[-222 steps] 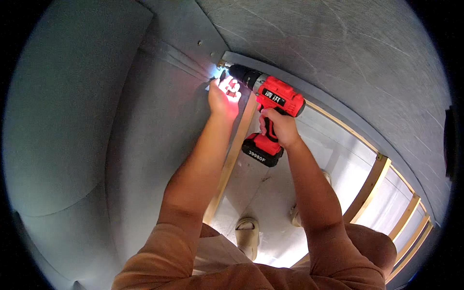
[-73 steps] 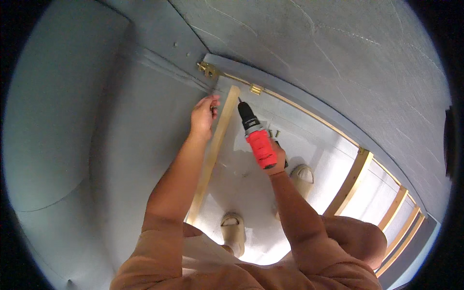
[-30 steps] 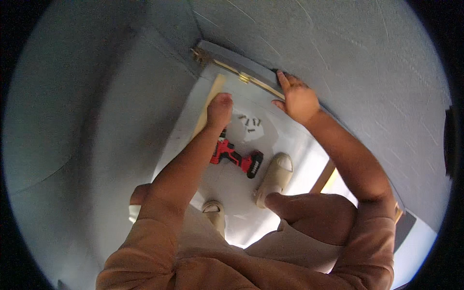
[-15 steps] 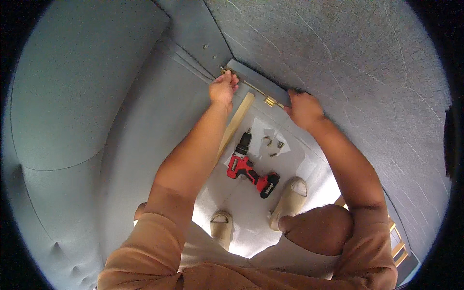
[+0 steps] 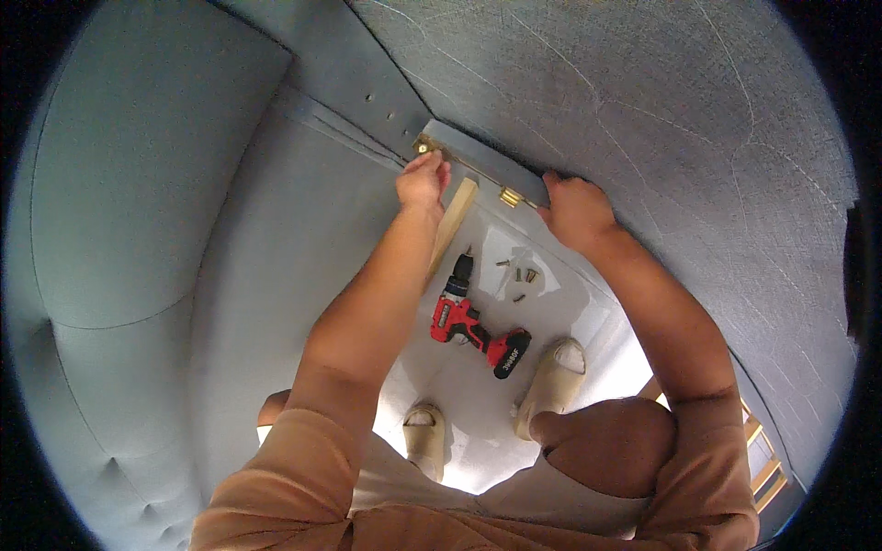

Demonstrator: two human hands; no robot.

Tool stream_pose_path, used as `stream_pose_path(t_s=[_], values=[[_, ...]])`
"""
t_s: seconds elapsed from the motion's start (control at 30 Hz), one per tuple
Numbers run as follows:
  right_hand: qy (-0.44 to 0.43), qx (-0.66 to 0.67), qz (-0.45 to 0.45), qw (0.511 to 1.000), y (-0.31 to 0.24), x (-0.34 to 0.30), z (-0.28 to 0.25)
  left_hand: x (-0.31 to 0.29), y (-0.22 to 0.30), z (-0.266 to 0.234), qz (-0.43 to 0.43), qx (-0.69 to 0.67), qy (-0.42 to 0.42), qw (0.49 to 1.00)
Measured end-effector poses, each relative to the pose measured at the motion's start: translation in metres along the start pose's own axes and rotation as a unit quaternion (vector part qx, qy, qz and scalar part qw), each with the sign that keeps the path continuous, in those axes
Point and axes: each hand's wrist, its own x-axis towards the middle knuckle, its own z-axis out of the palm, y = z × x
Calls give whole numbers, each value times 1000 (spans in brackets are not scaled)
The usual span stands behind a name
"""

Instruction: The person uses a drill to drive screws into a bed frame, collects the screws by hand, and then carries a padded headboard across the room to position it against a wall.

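A long brass-coloured metal bracket (image 5: pixel 510 196) runs along the inner lower edge of a grey board (image 5: pixel 487 151), with a block-like piece on it. My left hand (image 5: pixel 423 181) is at the bracket's far left end, its fingers pinched together just below a round brass piece (image 5: pixel 423 147). Whatever those fingertips hold is hidden. At the right end my right hand (image 5: pixel 579 211) is closed around the edge of the large grey textured panel (image 5: pixel 698 184), fingers curled over it. Its fingertips lie beside the bracket's end.
On the floor lie a red and black cordless drill (image 5: pixel 473 321), several small screws or bolts (image 5: pixel 519 275) and a wooden strip (image 5: pixel 450 230) near my left forearm. A padded grey-green headboard (image 5: pixel 138 230) rises at left. Small holes (image 5: pixel 390 117) show in the grey side panel.
My left hand has drawn slightly down from the bracket's end, so the round brass piece shows more plainly. My right hand stays on the panel's edge. The view has shifted a little.
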Motion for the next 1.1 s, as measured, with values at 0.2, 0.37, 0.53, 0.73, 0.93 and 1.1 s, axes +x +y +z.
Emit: stream_pose_path(t_s=[0.2,0.37,0.53,0.73,0.93,1.1], values=[[2,-16,-7,1000,4,2,1,6,8,-21,7,63,10,998],[-8,-45,-27,999,-10,-2,-1,31,-16,-91,48,221,-21,974],[-13,-63,-12,998,-15,-4,-1,-6,-11,-120,153,599,-80,782],[12,-75,-14,997,-14,-5,10,21,-69,-187,228,718,-130,645],[7,-75,-29,997,-9,4,19,33,-83,-193,253,722,-164,622],[-18,-83,2,996,-17,3,14,51,-94,-185,240,705,-149,650]])
